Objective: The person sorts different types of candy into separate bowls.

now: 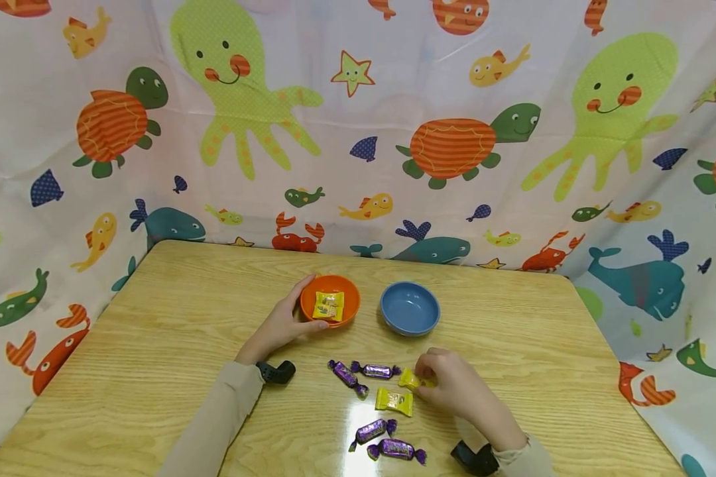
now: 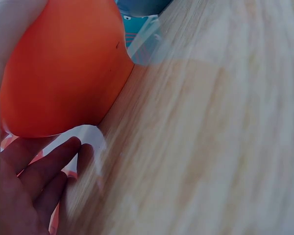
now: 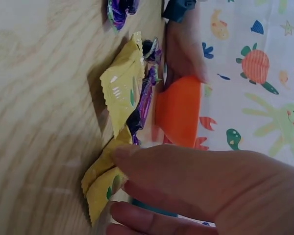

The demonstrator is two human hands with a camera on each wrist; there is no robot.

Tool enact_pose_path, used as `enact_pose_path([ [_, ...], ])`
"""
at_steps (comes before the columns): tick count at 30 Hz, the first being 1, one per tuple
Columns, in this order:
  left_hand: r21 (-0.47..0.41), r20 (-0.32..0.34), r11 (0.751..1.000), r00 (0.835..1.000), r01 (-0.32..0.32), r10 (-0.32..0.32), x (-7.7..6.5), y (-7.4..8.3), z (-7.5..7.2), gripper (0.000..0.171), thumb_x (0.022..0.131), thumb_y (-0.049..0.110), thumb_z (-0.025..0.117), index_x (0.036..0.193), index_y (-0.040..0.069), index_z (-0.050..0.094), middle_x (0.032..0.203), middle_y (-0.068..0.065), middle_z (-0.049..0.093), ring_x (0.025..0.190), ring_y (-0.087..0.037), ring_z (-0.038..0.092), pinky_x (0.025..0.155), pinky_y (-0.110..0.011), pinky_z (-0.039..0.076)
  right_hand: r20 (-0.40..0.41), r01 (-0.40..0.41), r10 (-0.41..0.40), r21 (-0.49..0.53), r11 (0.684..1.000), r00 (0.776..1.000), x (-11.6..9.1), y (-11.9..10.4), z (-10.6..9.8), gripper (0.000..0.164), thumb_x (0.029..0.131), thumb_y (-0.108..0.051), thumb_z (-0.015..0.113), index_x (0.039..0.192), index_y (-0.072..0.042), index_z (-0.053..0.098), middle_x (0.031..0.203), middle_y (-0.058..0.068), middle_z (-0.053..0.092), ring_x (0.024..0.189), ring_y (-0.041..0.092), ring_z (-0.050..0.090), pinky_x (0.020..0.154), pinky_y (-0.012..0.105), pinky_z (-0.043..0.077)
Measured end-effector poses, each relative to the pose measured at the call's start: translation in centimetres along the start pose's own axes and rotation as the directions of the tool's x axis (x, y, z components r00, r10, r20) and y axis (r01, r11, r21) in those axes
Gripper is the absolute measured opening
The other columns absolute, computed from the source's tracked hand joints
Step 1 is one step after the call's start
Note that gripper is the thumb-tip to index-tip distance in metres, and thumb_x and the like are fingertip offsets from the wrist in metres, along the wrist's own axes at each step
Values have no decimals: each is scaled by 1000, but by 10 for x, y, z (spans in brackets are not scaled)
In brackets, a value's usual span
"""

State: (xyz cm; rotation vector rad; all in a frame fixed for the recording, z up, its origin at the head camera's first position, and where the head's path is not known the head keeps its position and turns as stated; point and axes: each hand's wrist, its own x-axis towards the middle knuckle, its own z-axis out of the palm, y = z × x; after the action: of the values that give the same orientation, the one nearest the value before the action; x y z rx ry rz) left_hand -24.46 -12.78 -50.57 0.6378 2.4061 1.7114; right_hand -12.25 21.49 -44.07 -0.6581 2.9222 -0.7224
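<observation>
My left hand [image 1: 282, 323] holds the orange bowl [image 1: 353, 299] at its left side, thumb along the front and fingers round the far side. Inside it lies yellow-wrapped candy [image 1: 329, 306]. In the left wrist view, the bowl's smooth outer wall [image 2: 63, 68] stands on the wood, some fingers spread beside it. My right hand [image 1: 450, 385] pinches a yellow-wrapped candy [image 1: 408, 378] on the table, partly hidden by the fingers. The right wrist view shows the thumb on its crinkled wrapper [image 3: 100, 171]. Just beside it sits another yellow-wrapped candy [image 1: 394, 402].
A blue bowl [image 1: 410, 309] stands right of the orange one. Several purple twist-wrapped candies lie in front, one pair [image 1: 377, 371] left of the right hand, another pair [image 1: 397, 450] nearer the front. A sea-animal curtain [image 1: 310, 132] hangs behind the wooden table [image 1: 185, 318].
</observation>
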Motion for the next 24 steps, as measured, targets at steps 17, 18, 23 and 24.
enact_pose_path([
  [17, 3, -14, 1000, 1000, 24, -24, 0, 1, 1, 105, 78, 45, 84, 159, 28, 20, 160, 10, 26, 148, -18, 20, 119, -54, 15, 12, -8, 9, -39, 999, 1000, 2, 2, 8, 22, 66, -10, 78, 86, -11, 69, 82, -7, 53, 72, 9, 47, 64, 25, 46],
  [18, 3, -14, 1000, 1000, 26, -26, 0, 2, 1, 105, 78, 45, 84, 159, 29, 20, 160, 10, 26, 148, -18, 20, 119, -54, 15, 10, -7, 7, -39, 999, 1000, 2, 2, 8, 22, 66, -10, 77, 86, -10, 69, 82, -7, 53, 72, 9, 48, 64, 26, 47],
  [23, 9, -12, 1000, 1000, 22, -22, -1, 2, 0, 104, 78, 45, 84, 159, 29, 20, 160, 9, 26, 148, -19, 19, 119, -54, 14, -4, -28, 28, -34, 999, 1000, 3, 3, 10, 21, 65, -9, 77, 84, -11, 68, 83, -7, 54, 73, 9, 49, 65, 26, 48],
  [24, 9, -12, 1000, 1000, 22, -22, -1, 2, 0, 104, 78, 44, 84, 159, 29, 20, 160, 9, 26, 149, -19, 19, 119, -54, 14, -8, -31, 31, -30, 999, 999, 3, 3, 10, 21, 66, -9, 77, 84, -11, 68, 83, -7, 54, 74, 9, 50, 66, 26, 48],
])
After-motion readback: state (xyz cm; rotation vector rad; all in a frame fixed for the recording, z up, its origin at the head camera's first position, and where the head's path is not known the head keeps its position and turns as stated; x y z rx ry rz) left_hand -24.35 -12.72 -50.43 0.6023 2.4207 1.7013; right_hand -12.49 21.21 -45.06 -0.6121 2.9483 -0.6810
